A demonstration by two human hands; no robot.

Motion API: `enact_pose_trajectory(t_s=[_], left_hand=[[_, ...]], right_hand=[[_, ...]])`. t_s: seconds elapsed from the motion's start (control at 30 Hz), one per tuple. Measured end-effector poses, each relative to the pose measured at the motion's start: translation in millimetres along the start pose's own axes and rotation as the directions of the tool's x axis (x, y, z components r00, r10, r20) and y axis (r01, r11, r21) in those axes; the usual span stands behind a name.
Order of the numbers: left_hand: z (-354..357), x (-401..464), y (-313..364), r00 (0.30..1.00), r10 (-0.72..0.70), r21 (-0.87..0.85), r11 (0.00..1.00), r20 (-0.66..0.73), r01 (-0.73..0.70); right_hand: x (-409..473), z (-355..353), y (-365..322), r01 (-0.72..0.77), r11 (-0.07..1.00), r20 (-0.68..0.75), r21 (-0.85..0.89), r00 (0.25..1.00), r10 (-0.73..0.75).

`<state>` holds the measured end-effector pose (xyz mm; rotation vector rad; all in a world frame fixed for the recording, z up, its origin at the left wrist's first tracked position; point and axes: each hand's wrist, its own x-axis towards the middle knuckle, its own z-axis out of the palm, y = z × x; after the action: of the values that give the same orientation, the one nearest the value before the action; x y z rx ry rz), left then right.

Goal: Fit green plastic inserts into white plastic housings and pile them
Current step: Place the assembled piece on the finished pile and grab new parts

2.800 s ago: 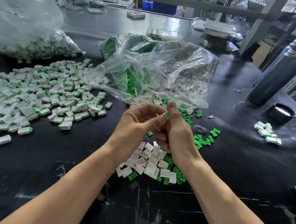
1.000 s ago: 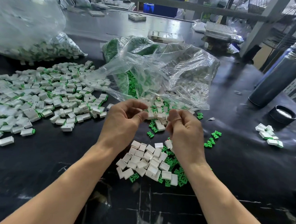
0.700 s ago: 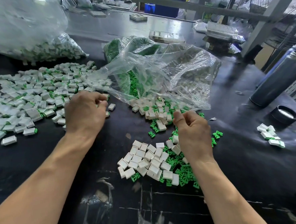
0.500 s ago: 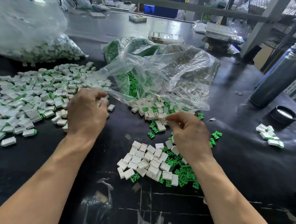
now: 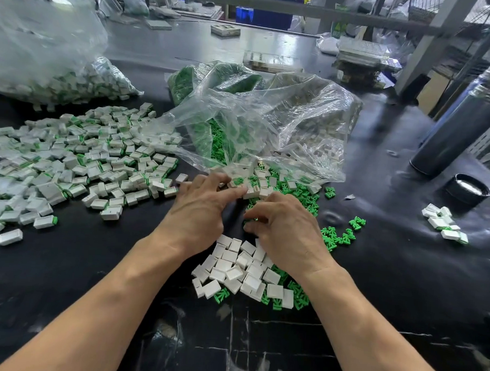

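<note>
Both your hands are down among the loose parts at the mouth of the clear bag.

Your left hand (image 5: 200, 211) reaches forward, its fingers (image 5: 232, 191) stretched onto the white housings (image 5: 255, 190) spilled just ahead of it; whether it grips one cannot be told. Your right hand (image 5: 287, 230) sits just beside it, fingers curled down onto the green inserts (image 5: 303, 194); what it pinches, if anything, is hidden. More empty housings (image 5: 233, 270) lie heaped under and behind your wrists. The pile of fitted pieces (image 5: 77, 159) spreads well to the left of your left hand. The clear bag (image 5: 269, 124) slumps just beyond your fingertips on the black table (image 5: 63, 275). A few fitted pieces (image 5: 443, 222) lie far right of your right hand.
</note>
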<state>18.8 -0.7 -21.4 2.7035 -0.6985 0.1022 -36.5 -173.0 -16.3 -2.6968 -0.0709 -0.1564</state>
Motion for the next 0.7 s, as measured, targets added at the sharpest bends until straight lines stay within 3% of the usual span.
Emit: enact_pose_trajectory(t_s=[0.23, 0.53, 0.7], left_hand=[[-1.0, -4.4, 1.0, 0.987, -0.047, -0.191, 0.981, -0.151, 0.017], [3.5, -2.9, 4.5, 0.991, -0.046, -0.172, 0.985, -0.130, 0.023], [9.8, -1.4, 6.6, 0.984, -0.041, -0.166, 0.986, -0.173, 0.012]], right_hand=[[-3.3, 0.7, -1.7, -0.025, 0.996, -0.030, 0.088, 0.999, 0.028], [-7.1, -1.9, -2.2, -0.058, 0.942, -0.225, 0.330, 0.965, 0.138], [-7.1, 0.2, 2.0, -0.050, 0.911, -0.259, 0.409, 0.951, 0.168]])
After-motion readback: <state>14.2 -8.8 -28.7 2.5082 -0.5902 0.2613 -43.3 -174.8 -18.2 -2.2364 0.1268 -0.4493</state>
